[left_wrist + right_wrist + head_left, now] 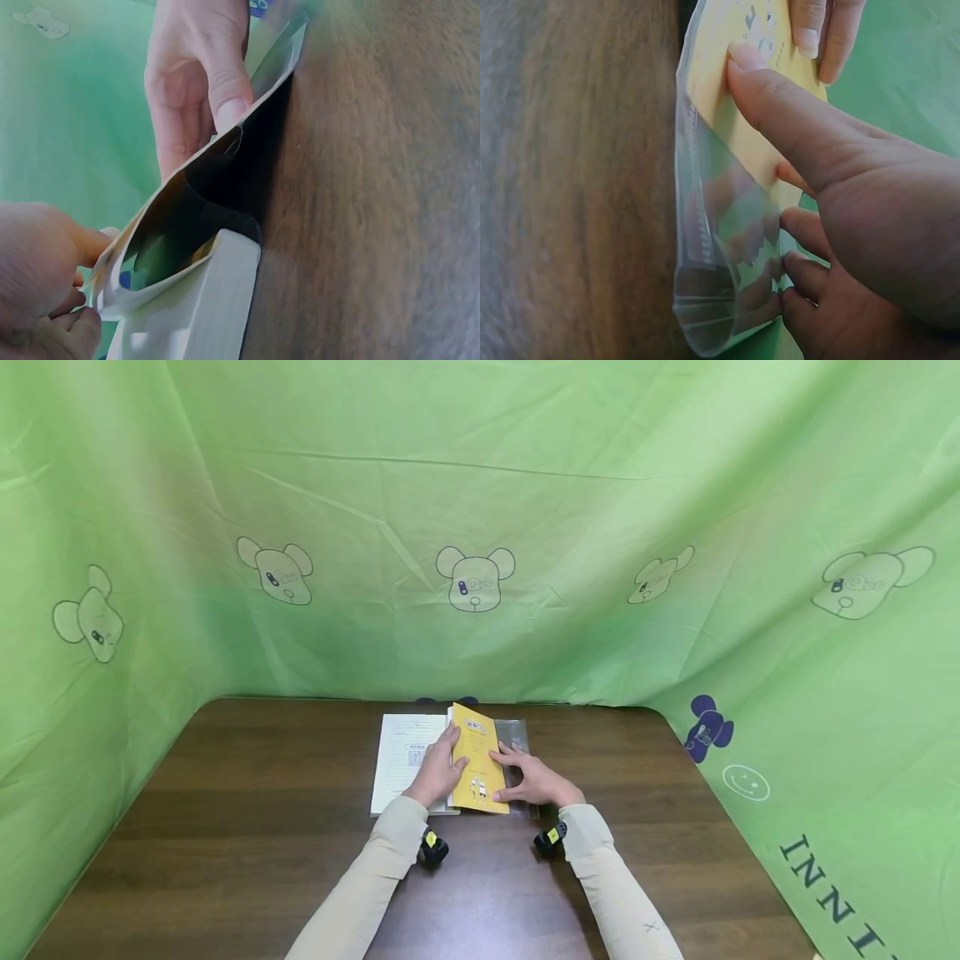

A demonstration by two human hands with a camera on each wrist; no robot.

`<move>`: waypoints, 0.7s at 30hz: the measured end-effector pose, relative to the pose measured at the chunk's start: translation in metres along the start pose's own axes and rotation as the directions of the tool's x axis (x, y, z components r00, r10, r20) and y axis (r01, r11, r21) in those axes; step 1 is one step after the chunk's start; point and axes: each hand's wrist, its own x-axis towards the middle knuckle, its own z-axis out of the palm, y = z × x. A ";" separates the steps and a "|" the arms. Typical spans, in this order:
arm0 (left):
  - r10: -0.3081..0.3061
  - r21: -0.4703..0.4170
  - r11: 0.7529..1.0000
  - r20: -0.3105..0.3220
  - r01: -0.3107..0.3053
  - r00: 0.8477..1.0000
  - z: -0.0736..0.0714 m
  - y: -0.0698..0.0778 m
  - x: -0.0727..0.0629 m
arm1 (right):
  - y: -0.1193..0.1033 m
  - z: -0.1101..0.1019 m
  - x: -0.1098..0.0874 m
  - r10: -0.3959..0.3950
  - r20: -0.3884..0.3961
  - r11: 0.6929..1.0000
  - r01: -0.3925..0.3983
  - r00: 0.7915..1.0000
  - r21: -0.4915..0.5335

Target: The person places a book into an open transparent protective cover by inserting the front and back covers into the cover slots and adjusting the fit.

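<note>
Two thumbs rest on one yellow printed paper cover [477, 760]. On my head feed it lies at the right of a thick white-paged book [397, 760], in the far middle of the dark brown wood-grain surface [225, 827]. From the left wrist I see the cover tilted and arched, a dark gap beneath it beside the book's white edge.

Left hand [438, 770]: fingers pinch the cover's left edge, near the book. Right hand [531, 779]: fingers grasp nothing that I can make out; they are spread and slightly bent, pressing on the cover's right side, thumb toward the near corner. A clear, glossy plastic sleeve [705, 315] shows at that same side, overlapping part of the yellow; how far the cover sits inside it, I cannot tell.

Cream long sleeves [352, 893] reach in from my near edge, a black camera [432, 849] with a yellow mark at each wrist. Behind everything hangs a creased green cloth [375, 485] printed with outlined bear heads.
</note>
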 end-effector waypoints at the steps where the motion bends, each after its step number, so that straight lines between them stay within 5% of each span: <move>1: 0.000 0.003 1.000 0.001 0.000 1.000 0.001 0.001 0.000 | 0.001 0.000 0.000 0.001 0.002 1.000 -0.001 1.000 -0.001; 21: 0.036 0.114 0.993 0.048 -0.041 0.998 0.023 0.013 0.005 | 0.005 -0.001 -0.001 -0.039 0.010 0.999 0.039 0.999 -0.019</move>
